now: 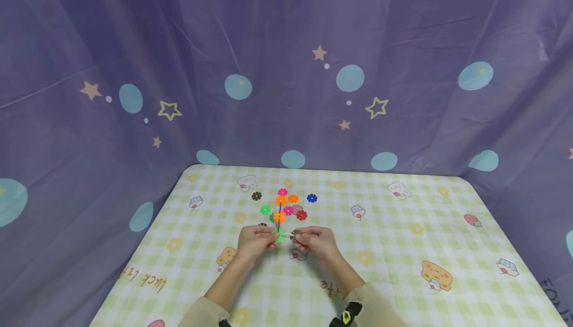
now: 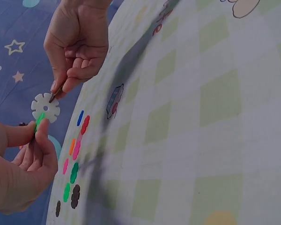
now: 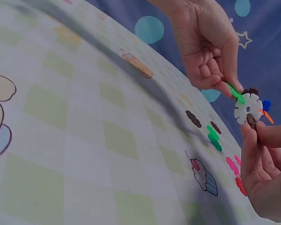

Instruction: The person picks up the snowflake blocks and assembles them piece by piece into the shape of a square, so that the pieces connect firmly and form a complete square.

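Note:
My left hand (image 1: 255,241) pinches a bright green notched plastic disc (image 2: 40,121) between thumb and fingertips. Opposite it, my right hand (image 1: 318,240) pinches a brown notched disc (image 3: 252,121) by its edge. Between the two hands sits a white notched disc (image 3: 242,112); the green disc meets its rim on one side and the brown disc on the other. From the green disc, a row of linked pieces stretches away from me in the head view, with orange discs (image 1: 279,216) standing out and darker edge-on ones between. Fingertips hide parts of the green and brown discs.
Beyond the hands, several loose discs lie on the checked tablecloth (image 1: 394,247), among them a blue disc (image 1: 312,198), a red disc (image 1: 302,215), a green disc (image 1: 265,209) and a brown disc (image 1: 256,196). A purple patterned curtain (image 1: 286,118) hangs behind the table.

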Motion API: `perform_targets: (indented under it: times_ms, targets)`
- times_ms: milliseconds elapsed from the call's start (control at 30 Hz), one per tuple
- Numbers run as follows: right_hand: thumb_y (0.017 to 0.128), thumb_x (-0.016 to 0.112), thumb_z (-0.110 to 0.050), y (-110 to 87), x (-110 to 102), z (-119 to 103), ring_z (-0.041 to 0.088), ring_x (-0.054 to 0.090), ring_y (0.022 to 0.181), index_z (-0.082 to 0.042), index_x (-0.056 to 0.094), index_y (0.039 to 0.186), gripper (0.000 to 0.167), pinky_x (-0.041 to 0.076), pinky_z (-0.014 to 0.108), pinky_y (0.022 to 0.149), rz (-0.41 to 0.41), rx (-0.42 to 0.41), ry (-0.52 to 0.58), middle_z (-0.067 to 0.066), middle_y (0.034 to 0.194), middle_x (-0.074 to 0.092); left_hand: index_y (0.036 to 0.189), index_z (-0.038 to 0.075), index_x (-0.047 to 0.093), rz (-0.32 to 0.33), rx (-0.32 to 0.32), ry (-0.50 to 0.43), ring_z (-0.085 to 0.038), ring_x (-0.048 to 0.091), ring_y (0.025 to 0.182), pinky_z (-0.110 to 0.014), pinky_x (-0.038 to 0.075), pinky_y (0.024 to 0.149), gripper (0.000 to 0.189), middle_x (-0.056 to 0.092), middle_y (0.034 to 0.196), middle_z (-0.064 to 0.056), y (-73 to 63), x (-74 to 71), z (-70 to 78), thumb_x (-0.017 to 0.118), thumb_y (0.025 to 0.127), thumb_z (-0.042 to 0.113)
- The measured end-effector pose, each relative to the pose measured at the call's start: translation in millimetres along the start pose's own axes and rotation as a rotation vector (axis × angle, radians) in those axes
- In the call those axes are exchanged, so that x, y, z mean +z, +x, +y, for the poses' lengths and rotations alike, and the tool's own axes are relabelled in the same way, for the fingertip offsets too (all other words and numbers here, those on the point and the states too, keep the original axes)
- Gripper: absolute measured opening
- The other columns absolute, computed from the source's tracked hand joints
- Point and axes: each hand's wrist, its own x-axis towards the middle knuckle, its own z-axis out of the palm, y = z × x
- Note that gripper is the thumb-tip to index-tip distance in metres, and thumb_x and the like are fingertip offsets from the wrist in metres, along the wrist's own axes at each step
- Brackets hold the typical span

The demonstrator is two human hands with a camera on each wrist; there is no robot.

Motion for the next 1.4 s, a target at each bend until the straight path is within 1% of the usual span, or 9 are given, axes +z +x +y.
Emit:
perform_targets:
  times_ms: [167,333,467,567,667,900,1033,1167,1400]
  targets:
    - [0.088,0.070,-0.015,10.0,-1,-1,0.010,0.071,0.076,0.001,0.068,0.113,0.030,0.062,0.025,0.071,0.024,-0.103,-0.078,0.012,0.097,0.075,0.106,-0.011,0.065,0.000,-0.001,-0.034,-0.013,0.071,0.064,-0.022,0.061,0.062,0.027,0.074,0.082,-0.012,4.8,-1.9,0.5,0.071,0.084,0.003]
    - [0.093,0.062,-0.015,24.2,-9,0,0.027,0.069,0.101,-0.003,0.065,0.120,0.030,0.059,0.037,0.088,0.053,-0.363,-0.426,0.016,0.116,0.070,0.112,-0.012,0.063,0.029,-0.008,-0.085,-0.010,0.070,0.066,-0.022,0.060,0.064,0.032,0.075,0.085,-0.012,5.9,-7.9,-0.9,0.070,0.084,0.003]
    - [0.095,0.058,-0.012,30.2,-16,2,0.035,0.053,0.129,0.000,0.054,0.133,0.041,0.044,0.049,0.109,-0.082,-0.553,-0.819,0.018,0.137,0.056,0.114,-0.014,0.061,0.053,-0.019,-0.136,-0.008,0.069,0.065,-0.021,0.061,0.064,0.035,0.074,0.080,-0.008,7.8,-14.6,-2.4,0.070,0.084,0.002]
    - [0.096,0.057,-0.013,30.5,-19,5,0.035,0.041,0.139,0.001,0.048,0.137,0.045,0.032,0.052,0.117,-0.207,-0.617,-1.049,0.019,0.146,0.046,0.116,-0.014,0.059,0.054,-0.027,-0.152,-0.008,0.069,0.066,-0.022,0.061,0.067,0.036,0.073,0.078,-0.005,8.1,-18.1,-2.4,0.069,0.085,0.003]
    - [0.096,0.057,-0.014,27.0,-21,9,0.034,0.042,0.138,0.002,0.050,0.136,0.044,0.030,0.052,0.118,-0.261,-0.607,-1.159,0.018,0.145,0.048,0.117,-0.012,0.059,0.047,-0.045,-0.146,-0.008,0.069,0.067,-0.022,0.061,0.069,0.037,0.072,0.078,-0.003,7.1,-20.6,-0.7,0.069,0.086,0.005]
    - [0.093,0.060,-0.014,11.5,-23,11,0.027,0.060,0.121,-0.003,0.062,0.123,0.032,0.047,0.041,0.108,-0.270,-0.638,-1.174,0.011,0.126,0.066,0.118,-0.010,0.060,0.045,-0.052,-0.133,-0.007,0.069,0.068,-0.020,0.060,0.068,0.037,0.071,0.080,-0.002,7.4,-24.9,-0.6,0.069,0.087,0.008]
    - [0.091,0.064,-0.011,-1.0,-28,7,0.020,0.069,0.099,-0.006,0.073,0.105,0.018,0.057,0.034,0.091,-0.303,-0.688,-1.122,0.006,0.102,0.075,0.115,-0.010,0.061,0.044,-0.051,-0.140,-0.010,0.070,0.069,-0.022,0.061,0.069,0.035,0.071,0.077,-0.001,8.5,-24.4,-0.6,0.070,0.086,0.006]
    - [0.088,0.067,-0.010,-8.6,-32,6,0.016,0.070,0.090,-0.007,0.075,0.097,0.012,0.058,0.027,0.084,-0.323,-0.692,-1.054,0.003,0.093,0.076,0.112,-0.010,0.063,0.044,-0.057,-0.141,-0.010,0.070,0.068,-0.023,0.061,0.068,0.031,0.070,0.075,-0.001,8.6,-22.5,-1.2,0.070,0.085,0.005]
    - [0.082,0.074,-0.009,-6.1,-34,11,0.017,0.064,0.090,-0.008,0.073,0.100,0.018,0.056,0.029,0.082,-0.194,-0.705,-1.029,0.003,0.095,0.071,0.111,-0.010,0.063,0.042,-0.061,-0.139,-0.008,0.068,0.066,-0.022,0.061,0.068,0.030,0.071,0.076,-0.002,7.7,-20.2,-2.2,0.069,0.085,0.003]
